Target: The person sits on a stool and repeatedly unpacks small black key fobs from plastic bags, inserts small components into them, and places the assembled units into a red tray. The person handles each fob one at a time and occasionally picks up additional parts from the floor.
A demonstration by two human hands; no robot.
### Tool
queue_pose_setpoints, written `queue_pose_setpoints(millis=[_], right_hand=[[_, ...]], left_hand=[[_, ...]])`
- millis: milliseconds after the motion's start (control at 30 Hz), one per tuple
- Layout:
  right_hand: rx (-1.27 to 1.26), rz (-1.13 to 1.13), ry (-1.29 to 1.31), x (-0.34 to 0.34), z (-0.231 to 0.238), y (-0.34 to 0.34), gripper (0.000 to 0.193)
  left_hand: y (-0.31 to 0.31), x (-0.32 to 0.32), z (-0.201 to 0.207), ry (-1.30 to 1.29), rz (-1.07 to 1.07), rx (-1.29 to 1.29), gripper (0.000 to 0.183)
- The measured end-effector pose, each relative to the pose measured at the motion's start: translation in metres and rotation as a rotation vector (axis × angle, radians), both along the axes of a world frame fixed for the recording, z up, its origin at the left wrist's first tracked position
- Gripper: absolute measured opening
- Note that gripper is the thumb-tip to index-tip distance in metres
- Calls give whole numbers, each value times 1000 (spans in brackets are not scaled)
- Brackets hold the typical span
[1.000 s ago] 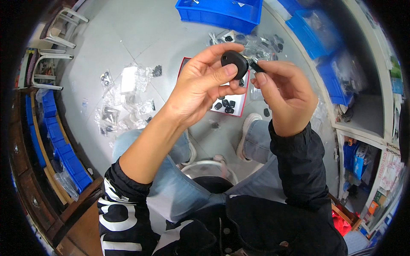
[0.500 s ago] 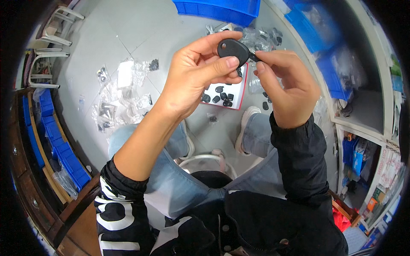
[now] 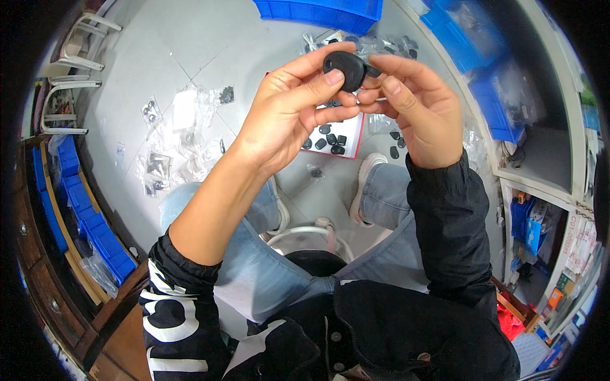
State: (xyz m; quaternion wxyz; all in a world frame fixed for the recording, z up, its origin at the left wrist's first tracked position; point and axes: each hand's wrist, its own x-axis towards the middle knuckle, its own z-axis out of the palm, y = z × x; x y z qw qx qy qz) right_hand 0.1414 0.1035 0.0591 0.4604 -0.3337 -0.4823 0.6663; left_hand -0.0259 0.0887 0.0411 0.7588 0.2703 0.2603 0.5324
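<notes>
A black key (image 3: 346,65) with a broad rounded head and a small hole is held up in front of me. My left hand (image 3: 289,95) grips the head, thumb on its face and fingers behind. Close by on the right, my right hand (image 3: 426,101) has its index fingertip at the key's narrow end, thumb lifted apart from it and the other fingers curled beneath. The key's blade is mostly hidden by these fingers. Under my hands, a white tray with a red rim (image 3: 357,143) lies on the floor, bearing several small black key heads (image 3: 332,139).
Clear plastic bags of small parts (image 3: 181,149) lie on the floor at left, with more bags (image 3: 381,46) beyond the tray. A blue bin (image 3: 318,14) stands at the far side. Shelving (image 3: 540,184) lines the right; a wooden drawer cabinet (image 3: 47,254) stands left.
The key has turned slightly and moved a little left. My right thumb has come away from its narrow end, and the right fingers have shifted in under it. Both hands have drawn closer together.
</notes>
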Motion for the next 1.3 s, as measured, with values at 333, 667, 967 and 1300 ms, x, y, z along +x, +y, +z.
queue_pose_setpoints(millis=[333,667,967,1300], right_hand=[[113,-47,-85,-1,-2,-1,26],[155,-196,-179,3,-4,1,17],[781,-313,-553,2,0,4,16],[940,-272,-672,3,6,4,15]], left_hand=[[0,2,2,51,38,34,29],[-2,8,0,350,96,84,24],[2,1,1,47,-34,-46,32],[2,-5,-5,-69,-159,-122,34]])
